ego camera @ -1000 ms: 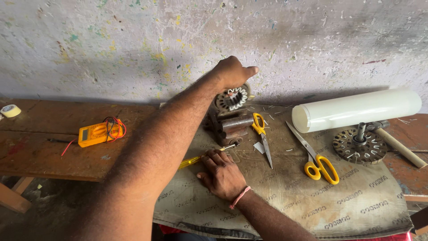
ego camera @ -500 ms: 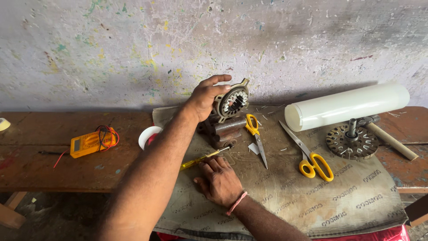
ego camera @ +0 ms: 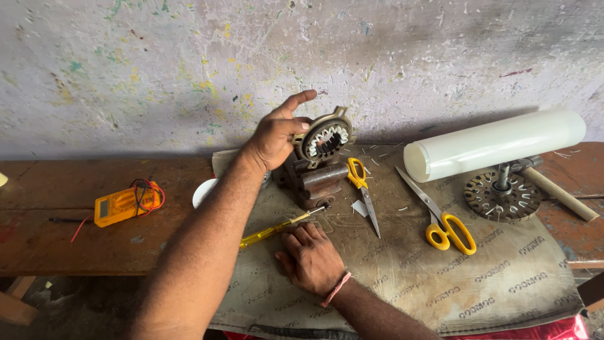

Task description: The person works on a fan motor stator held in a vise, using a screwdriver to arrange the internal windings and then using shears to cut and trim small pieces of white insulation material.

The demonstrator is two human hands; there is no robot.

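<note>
Small repair workshop, likely electrical motor work. Worn brown wooden desk (ego camera: pixel 75 245) against a stained, paint-flecked plaster wall (ego camera: pixel 157 69). A grey printed sack cloth (ego camera: pixel 440 277) covers the desk's right half. On it: a round metal motor stator with copper windings (ego camera: pixel 324 140) held on a rusty block, two yellow-handled scissors (ego camera: pixel 440 217), a yellow-handled screwdriver (ego camera: pixel 277 228), a white roll of insulating sheet (ego camera: pixel 497 145). Orange multimeter with leads (ego camera: pixel 123 204) toward the left end.
</note>
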